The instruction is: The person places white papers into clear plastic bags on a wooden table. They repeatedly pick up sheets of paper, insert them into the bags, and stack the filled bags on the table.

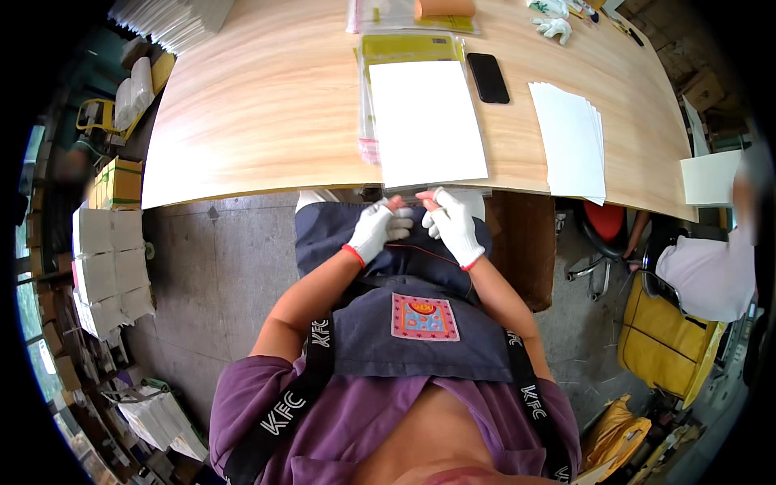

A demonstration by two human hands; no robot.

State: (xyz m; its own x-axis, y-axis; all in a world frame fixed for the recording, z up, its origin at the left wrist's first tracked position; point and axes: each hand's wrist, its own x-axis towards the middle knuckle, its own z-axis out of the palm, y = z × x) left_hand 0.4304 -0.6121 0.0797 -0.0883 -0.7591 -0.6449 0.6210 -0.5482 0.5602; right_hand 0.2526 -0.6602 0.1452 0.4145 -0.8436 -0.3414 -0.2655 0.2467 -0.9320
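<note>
My left hand (377,229) and my right hand (452,224) are in white knit gloves with red cuffs, with bare fingertips showing. They are held close together over my lap, just off the table's front edge. On each, thumb and forefinger come together and the other fingers curl in; whatever they may hold is too small to make out. Right ahead lies a stack of white paper (428,121) on a clear plastic bag (365,105). A thin clear edge shows below the paper, by my fingertips. Olive-yellow printing shows at the bag's far end.
A black phone (488,78) and fanned white sheets (568,139) lie to the right on the wooden table (259,113). More bags (388,18) and a white glove (552,30) are farther back. Paper stacks (109,267) stand left; another person (707,275) sits at right near a yellow-covered seat (667,339).
</note>
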